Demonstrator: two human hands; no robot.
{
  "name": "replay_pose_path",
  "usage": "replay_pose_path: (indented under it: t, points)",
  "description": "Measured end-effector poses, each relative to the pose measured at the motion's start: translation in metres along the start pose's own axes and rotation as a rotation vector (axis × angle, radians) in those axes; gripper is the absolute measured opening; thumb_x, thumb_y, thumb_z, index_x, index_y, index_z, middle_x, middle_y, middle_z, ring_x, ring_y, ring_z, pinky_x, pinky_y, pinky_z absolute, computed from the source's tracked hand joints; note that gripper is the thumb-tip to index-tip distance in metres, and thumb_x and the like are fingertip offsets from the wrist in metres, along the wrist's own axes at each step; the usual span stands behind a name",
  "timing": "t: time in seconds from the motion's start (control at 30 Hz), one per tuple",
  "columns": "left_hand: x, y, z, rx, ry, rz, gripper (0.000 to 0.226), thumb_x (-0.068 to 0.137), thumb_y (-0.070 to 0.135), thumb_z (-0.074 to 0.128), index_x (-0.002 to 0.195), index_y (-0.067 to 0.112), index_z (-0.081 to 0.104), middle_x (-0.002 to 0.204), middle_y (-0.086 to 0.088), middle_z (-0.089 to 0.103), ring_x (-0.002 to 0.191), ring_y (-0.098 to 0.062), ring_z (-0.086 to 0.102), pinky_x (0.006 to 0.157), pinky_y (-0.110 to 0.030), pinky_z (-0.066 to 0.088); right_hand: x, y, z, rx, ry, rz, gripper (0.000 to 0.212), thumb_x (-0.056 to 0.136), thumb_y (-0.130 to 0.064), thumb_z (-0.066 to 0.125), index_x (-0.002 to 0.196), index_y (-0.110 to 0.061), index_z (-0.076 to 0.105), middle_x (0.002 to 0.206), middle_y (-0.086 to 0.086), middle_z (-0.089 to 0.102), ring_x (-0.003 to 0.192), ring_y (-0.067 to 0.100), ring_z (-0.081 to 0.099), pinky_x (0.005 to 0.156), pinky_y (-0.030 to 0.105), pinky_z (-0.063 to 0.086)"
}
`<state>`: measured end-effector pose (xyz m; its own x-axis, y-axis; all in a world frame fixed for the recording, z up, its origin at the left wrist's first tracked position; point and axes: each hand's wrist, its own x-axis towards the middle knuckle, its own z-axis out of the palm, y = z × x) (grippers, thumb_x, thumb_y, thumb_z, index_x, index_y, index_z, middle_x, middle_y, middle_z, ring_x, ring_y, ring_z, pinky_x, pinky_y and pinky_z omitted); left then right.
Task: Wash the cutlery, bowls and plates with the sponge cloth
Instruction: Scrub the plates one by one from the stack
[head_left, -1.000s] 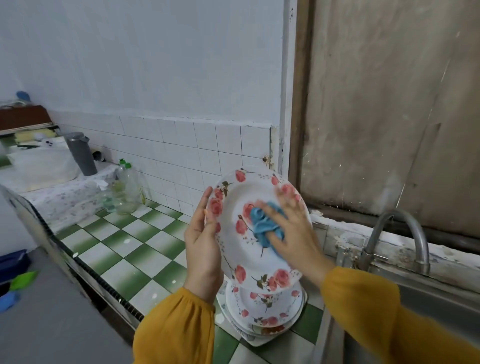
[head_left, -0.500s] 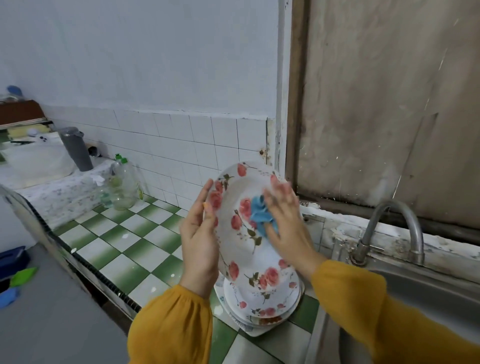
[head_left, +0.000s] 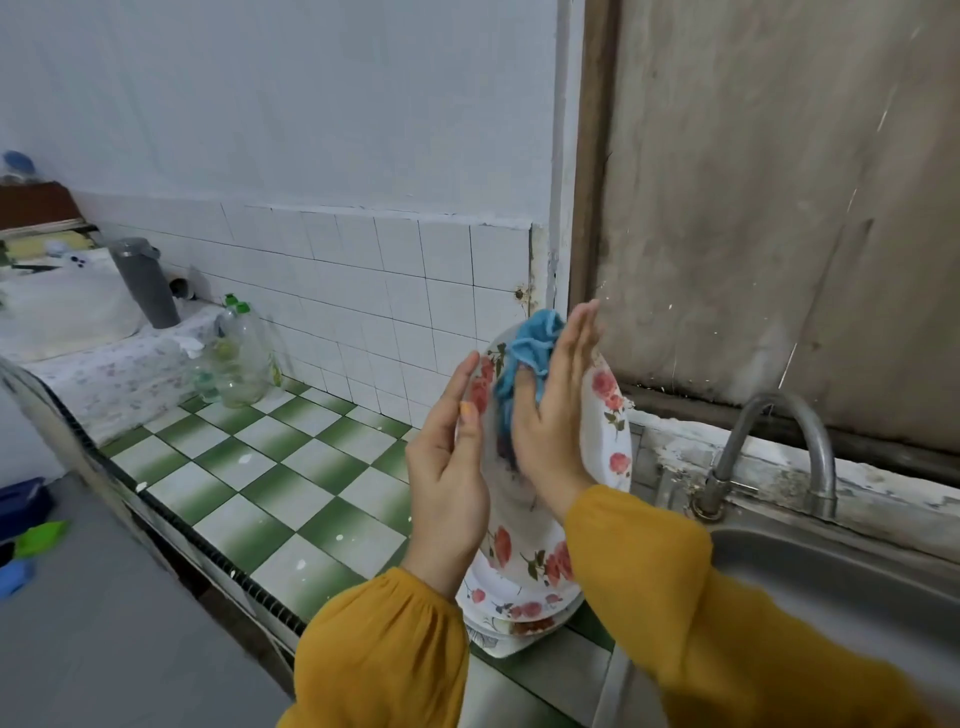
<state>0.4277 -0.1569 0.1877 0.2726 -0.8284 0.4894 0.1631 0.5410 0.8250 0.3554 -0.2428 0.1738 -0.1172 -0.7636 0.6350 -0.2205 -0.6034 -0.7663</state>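
Right up close, the left hand (head_left: 447, 467) braces the rim of the white rose-patterned plate (head_left: 605, 415), fingers straight and open against its edge, while the right hand (head_left: 550, 421) presses the crumpled blue sponge cloth (head_left: 527, 353) flat to the plate's face. Plate stands nearly upright, long axis vertical, between both palms. Below it, a stack of matching floral plates (head_left: 511, 605) on the green-and-white checkered counter (head_left: 270, 478). Beyond, the steel sink (head_left: 841, 577) and curved tap (head_left: 779, 441) lie unobstructed to the right.
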Motion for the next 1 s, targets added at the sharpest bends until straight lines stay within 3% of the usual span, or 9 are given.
replay_pose_path:
  t: [0.17, 0.27, 0.4, 0.5, 0.63, 0.77, 0.87, 0.93, 1.0]
  points:
    - [0.02, 0.016, -0.026, -0.06, 0.125, -0.009, 0.033, 0.101, 0.005, 0.043, 0.124, 0.022, 0.059, 0.116, 0.002, 0.071, 0.112, -0.015, 0.065, 0.09, -0.027, 0.054, -0.045, 0.032, -0.011, -0.314, -0.494, -0.378, 0.069, 0.094, -0.03, 0.041, 0.155, -0.031, 0.009, 0.163, -0.007, -0.007, 0.148, 0.019, -0.022, 0.118, 0.056, -0.012]
    - [0.019, 0.017, -0.033, -0.074, 0.147, -0.037, 0.034, 0.101, 0.004, 0.044, 0.122, 0.024, 0.06, 0.113, 0.003, 0.072, 0.105, -0.014, 0.068, 0.081, -0.024, 0.056, -0.021, 0.063, -0.033, -0.485, -0.254, -0.265, 0.069, 0.085, -0.04, 0.051, 0.148, -0.043, 0.021, 0.162, 0.001, -0.007, 0.144, 0.019, -0.031, 0.111, 0.055, -0.022]
    - [0.005, 0.01, -0.016, -0.045, 0.054, -0.019, 0.037, 0.099, 0.002, 0.044, 0.127, 0.023, 0.055, 0.117, 0.004, 0.069, 0.106, -0.012, 0.067, 0.082, -0.022, 0.055, 0.011, 0.04, -0.023, -0.292, 0.131, -0.058, 0.079, 0.088, -0.009, 0.061, 0.151, -0.03, 0.019, 0.164, 0.003, -0.006, 0.146, 0.025, -0.023, 0.121, 0.051, -0.005]
    - [0.003, 0.01, -0.004, 0.029, 0.023, 0.044, 0.034, 0.1, 0.005, 0.045, 0.126, 0.024, 0.056, 0.128, -0.003, 0.064, 0.12, -0.015, 0.06, 0.097, -0.026, 0.05, -0.008, 0.0, 0.002, 0.004, -0.074, -0.089, 0.067, 0.099, -0.03, 0.046, 0.151, -0.031, 0.003, 0.158, -0.022, -0.013, 0.148, 0.02, -0.019, 0.119, 0.019, -0.004]
    - [0.018, 0.019, -0.026, -0.003, 0.133, 0.012, 0.032, 0.1, 0.006, 0.045, 0.123, 0.024, 0.058, 0.114, 0.01, 0.07, 0.109, -0.009, 0.065, 0.088, -0.021, 0.053, -0.048, 0.03, -0.004, -0.26, -0.477, -0.407, 0.065, 0.097, -0.043, 0.038, 0.154, -0.028, 0.011, 0.162, -0.014, -0.006, 0.15, 0.019, -0.013, 0.12, 0.055, -0.007]
    - [0.014, 0.021, -0.034, -0.019, 0.132, -0.048, 0.032, 0.099, 0.008, 0.046, 0.125, 0.024, 0.057, 0.099, 0.014, 0.074, 0.094, -0.007, 0.07, 0.074, -0.02, 0.056, -0.017, 0.061, -0.032, -0.339, -0.132, -0.087, 0.08, 0.088, -0.019, 0.066, 0.148, -0.042, 0.018, 0.162, -0.005, -0.01, 0.146, 0.017, -0.024, 0.117, 0.058, -0.011]
    - [0.003, 0.016, -0.02, 0.003, 0.061, -0.052, 0.034, 0.099, 0.005, 0.045, 0.13, 0.017, 0.054, 0.099, 0.014, 0.074, 0.094, -0.005, 0.07, 0.074, -0.019, 0.055, 0.005, 0.04, -0.022, -0.193, 0.126, -0.052, 0.079, 0.09, -0.007, 0.061, 0.15, -0.033, 0.016, 0.163, 0.0, -0.007, 0.149, 0.03, -0.016, 0.119, 0.042, 0.003]
    - [0.002, 0.016, -0.014, -0.011, 0.029, -0.036, 0.034, 0.099, 0.005, 0.045, 0.131, 0.013, 0.055, 0.108, 0.008, 0.073, 0.102, -0.01, 0.069, 0.08, -0.021, 0.055, 0.005, 0.023, -0.007, -0.126, 0.088, -0.157, 0.075, 0.093, -0.014, 0.052, 0.154, -0.027, 0.01, 0.162, -0.005, -0.008, 0.149, 0.029, -0.016, 0.119, 0.032, 0.003]
    - [0.004, 0.017, -0.014, -0.015, 0.024, -0.016, 0.034, 0.099, 0.005, 0.045, 0.13, 0.015, 0.055, 0.114, 0.004, 0.071, 0.108, -0.013, 0.067, 0.085, -0.023, 0.055, 0.002, 0.022, 0.0, -0.172, -0.009, -0.343, 0.07, 0.094, -0.021, 0.047, 0.153, -0.019, 0.011, 0.161, -0.008, -0.004, 0.149, 0.027, -0.014, 0.122, 0.039, -0.001]
